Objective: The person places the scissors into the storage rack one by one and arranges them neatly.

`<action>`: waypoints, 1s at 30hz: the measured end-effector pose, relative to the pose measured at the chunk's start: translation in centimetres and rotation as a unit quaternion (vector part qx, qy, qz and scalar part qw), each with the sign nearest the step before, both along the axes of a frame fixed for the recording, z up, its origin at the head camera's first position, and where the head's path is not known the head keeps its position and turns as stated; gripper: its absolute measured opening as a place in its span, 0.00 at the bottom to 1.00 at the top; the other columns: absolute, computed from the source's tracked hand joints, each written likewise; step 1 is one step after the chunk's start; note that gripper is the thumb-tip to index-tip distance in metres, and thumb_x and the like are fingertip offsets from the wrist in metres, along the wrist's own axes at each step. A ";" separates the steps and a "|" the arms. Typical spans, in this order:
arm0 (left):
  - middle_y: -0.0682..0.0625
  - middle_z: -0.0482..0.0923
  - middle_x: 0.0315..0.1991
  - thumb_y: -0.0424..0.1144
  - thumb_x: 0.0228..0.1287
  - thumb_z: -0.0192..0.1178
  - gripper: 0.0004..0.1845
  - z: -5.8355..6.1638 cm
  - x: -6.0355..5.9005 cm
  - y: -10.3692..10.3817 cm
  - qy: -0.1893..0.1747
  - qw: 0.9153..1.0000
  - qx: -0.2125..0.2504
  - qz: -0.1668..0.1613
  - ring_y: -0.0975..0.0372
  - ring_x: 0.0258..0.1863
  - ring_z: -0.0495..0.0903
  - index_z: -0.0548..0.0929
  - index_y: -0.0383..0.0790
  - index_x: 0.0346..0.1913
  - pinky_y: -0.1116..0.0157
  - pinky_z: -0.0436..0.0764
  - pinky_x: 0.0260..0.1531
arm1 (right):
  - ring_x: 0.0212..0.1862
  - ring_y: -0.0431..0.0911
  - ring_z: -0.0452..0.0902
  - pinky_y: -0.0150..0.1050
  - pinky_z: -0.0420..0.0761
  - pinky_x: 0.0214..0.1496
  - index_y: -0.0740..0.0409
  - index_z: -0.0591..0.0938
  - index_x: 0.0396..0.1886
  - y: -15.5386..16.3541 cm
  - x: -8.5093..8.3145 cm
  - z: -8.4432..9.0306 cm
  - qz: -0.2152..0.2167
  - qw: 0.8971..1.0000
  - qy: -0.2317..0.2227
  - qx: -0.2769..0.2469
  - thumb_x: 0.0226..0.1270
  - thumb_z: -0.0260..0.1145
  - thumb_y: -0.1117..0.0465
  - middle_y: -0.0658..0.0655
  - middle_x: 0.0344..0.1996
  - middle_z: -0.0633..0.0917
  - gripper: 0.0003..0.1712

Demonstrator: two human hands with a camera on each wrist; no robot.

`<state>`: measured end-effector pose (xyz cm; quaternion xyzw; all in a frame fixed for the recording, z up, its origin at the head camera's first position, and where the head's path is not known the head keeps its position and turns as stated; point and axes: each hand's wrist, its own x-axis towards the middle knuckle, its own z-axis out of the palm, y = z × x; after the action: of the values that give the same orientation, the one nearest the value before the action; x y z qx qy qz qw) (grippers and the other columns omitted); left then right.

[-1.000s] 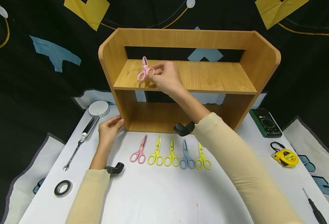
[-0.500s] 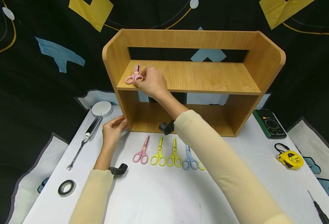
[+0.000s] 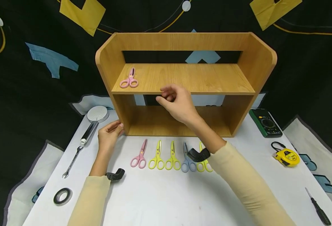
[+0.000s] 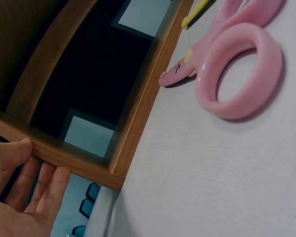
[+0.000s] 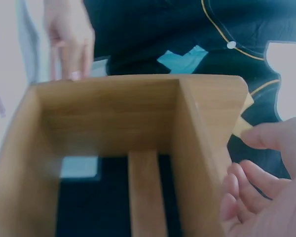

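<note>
Pink scissors [image 3: 130, 79] lie at the left end of the wooden shelf [image 3: 182, 41]'s upper board.
Head: my right hand [image 3: 179, 104], loosely curved, holding nothing, hangs before the shelf; five scissors [image 3: 172, 153] line the table [image 3: 168, 194]. Left wrist: my left hand [image 4: 24, 215], fingers relaxed, touches the shelf's side. Right wrist: my right thumb stands apart from the fingers.
</note>
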<state>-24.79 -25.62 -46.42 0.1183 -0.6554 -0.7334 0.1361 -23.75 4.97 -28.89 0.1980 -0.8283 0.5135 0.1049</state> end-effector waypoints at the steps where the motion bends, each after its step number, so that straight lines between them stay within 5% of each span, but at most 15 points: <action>1: 0.55 0.88 0.40 0.30 0.67 0.69 0.21 -0.1 0.1 -0.1 -0.002 1.000 0.000 0.000 0.67 0.42 0.88 0.82 0.28 0.61 0.63 0.89 0.52 | 0.41 0.45 0.79 0.33 0.81 0.42 0.57 0.84 0.54 1.1 0.7 -0.9 0.007 1.000 -0.008 0.003 0.69 0.73 0.56 0.54 0.42 0.85 0.18; 7: 0.57 0.88 0.39 0.30 0.66 0.70 0.22 -0.3 0.5 -0.2 -0.012 1.000 0.000 0.002 0.68 0.42 0.88 0.82 0.28 0.61 0.65 0.89 0.50 | 0.42 0.46 0.82 0.35 0.82 0.39 0.54 0.84 0.53 7.0 4.3 -6.5 0.019 0.997 -0.071 0.032 0.69 0.73 0.58 0.52 0.41 0.87 0.15; 15: 0.55 0.87 0.39 0.30 0.66 0.70 0.21 0.2 0.2 0.2 -0.005 1.000 0.012 0.000 0.66 0.42 0.88 0.83 0.28 0.61 0.66 0.89 0.50 | 0.46 0.45 0.79 0.34 0.82 0.44 0.54 0.82 0.59 12.3 8.0 -13.0 -0.012 0.986 -0.138 0.095 0.67 0.74 0.57 0.54 0.47 0.87 0.22; 30: 0.54 0.87 0.39 0.28 0.66 0.69 0.21 0.2 0.1 0.3 -0.002 1.000 0.017 0.002 0.66 0.42 0.88 0.83 0.28 0.61 0.64 0.88 0.52 | 0.48 0.49 0.76 0.41 0.81 0.52 0.60 0.81 0.61 15.8 10.2 -18.8 -0.042 0.962 -0.213 0.168 0.59 0.81 0.55 0.56 0.49 0.83 0.33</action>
<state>-24.68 -25.36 -46.21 0.1233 -0.6426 -0.7442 0.1342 -13.57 20.77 -47.74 0.0643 -0.9134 0.3924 -0.0872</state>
